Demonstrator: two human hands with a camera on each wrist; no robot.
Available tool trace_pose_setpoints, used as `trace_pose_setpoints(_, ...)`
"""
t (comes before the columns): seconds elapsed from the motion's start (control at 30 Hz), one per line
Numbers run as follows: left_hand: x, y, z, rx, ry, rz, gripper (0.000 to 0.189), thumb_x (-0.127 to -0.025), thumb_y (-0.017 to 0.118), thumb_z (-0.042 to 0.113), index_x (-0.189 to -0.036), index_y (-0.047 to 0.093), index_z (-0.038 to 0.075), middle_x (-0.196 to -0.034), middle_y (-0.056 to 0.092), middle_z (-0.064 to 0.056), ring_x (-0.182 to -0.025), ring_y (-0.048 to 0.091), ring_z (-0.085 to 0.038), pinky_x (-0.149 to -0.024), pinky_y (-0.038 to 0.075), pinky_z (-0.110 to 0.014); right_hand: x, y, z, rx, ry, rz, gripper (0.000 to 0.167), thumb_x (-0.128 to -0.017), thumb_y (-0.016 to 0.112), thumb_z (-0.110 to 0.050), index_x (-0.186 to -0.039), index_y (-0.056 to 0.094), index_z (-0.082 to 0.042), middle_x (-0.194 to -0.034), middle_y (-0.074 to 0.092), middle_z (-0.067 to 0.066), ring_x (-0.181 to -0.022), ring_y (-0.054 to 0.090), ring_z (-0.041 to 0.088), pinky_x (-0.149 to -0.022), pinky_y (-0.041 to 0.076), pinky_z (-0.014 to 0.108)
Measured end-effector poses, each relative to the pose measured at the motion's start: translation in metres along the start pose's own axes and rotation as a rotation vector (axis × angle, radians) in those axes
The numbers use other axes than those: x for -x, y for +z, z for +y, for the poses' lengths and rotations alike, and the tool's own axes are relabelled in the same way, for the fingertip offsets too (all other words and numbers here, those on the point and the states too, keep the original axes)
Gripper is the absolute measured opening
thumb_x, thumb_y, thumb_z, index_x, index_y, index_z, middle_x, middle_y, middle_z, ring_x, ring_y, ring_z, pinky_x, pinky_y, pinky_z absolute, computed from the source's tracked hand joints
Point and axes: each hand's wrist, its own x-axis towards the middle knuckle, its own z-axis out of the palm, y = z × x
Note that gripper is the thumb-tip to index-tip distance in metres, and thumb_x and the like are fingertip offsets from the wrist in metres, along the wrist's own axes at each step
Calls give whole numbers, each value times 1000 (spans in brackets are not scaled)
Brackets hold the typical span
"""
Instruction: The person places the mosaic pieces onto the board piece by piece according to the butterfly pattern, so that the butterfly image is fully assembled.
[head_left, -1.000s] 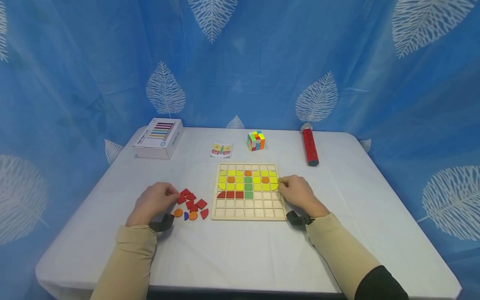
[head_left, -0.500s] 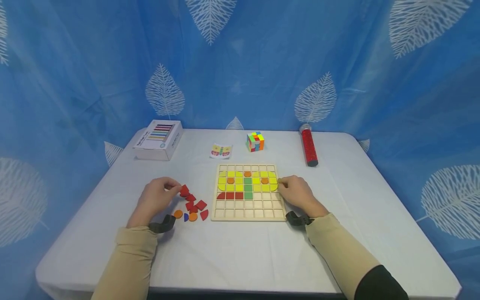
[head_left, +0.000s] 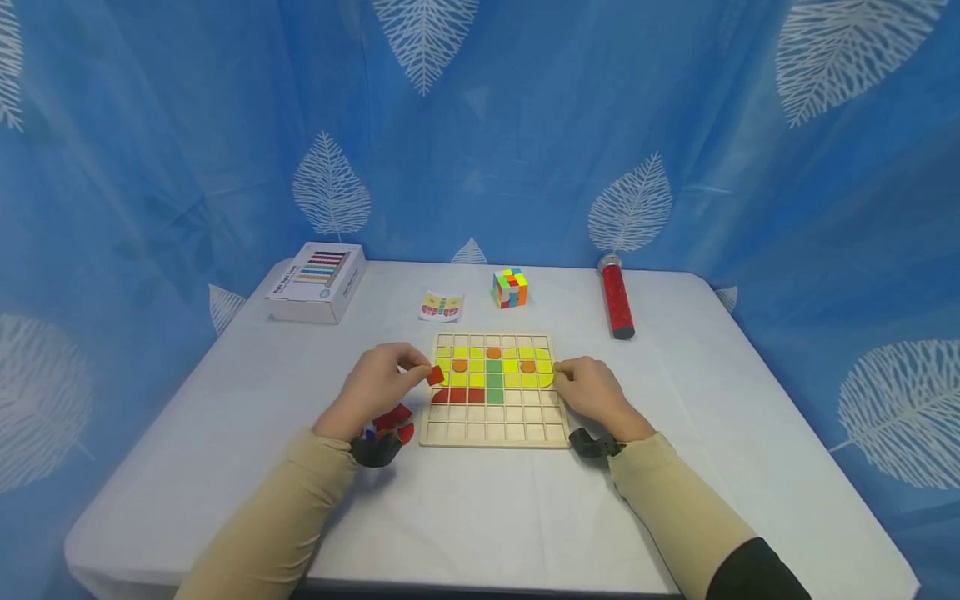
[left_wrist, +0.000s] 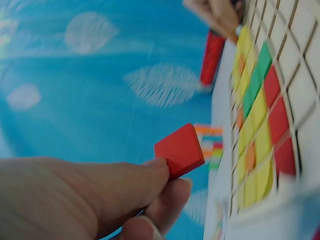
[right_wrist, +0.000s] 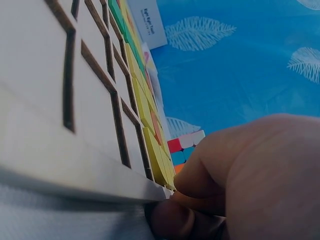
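My left hand pinches a red square tile between thumb and fingers, held up at the left edge of the wooden grid board. Set in the board's cells are yellow tiles, orange round tiles, a green column and a row of red tiles. At the board's right edge, my right hand grips the rim, its fingertips beside a yellow corner tile. Partly hidden behind my left wrist is a loose pile of red tiles.
Behind the board lie a small picture card and a puzzle cube. A white box stands at the back left, and a red glittery tube lies at the back right. Blue curtain surrounds the white table.
My left hand has lifted a red square tile from the pile and carried it right to the board's left edge. The right hand stays at the board's right edge.
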Motion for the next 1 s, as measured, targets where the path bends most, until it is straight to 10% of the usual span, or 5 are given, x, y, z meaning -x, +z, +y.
trace_pose_setpoints(0.2, -21, 37, 33, -42, 50, -89, 15, -94, 76, 30, -102, 77, 17, -101, 72, 3, -96, 61, -18, -89, 55, -38, 1, -1, 3, -1, -5, -3, 43, -94, 54, -17, -131, 69, -3, -128, 71, 14, -96, 60, 25, -83, 45, 40)
trace_pose_setpoints(0.47, -38, 71, 55, -94, 122, -141, 11, -96, 74, 29, -95, 74, 18, -96, 72, 3, -73, 60, -14, -62, 48, -29, -3, 2, 3, -14, -35, 6, 42, -94, 54, -16, -129, 71, -3, -126, 72, 13, -94, 60, 24, -81, 45, 38)
trace_pose_setpoints(1.0, -45, 97, 64, -172, 165, -128, 11, -94, 76, 26, -98, 77, 16, -89, 72, 6, -71, 60, -11, -60, 47, -27, -2, 1, 4, 9, -22, 9, 43, -95, 54, -18, -132, 68, -2, -134, 68, 15, -95, 59, 25, -81, 44, 39)
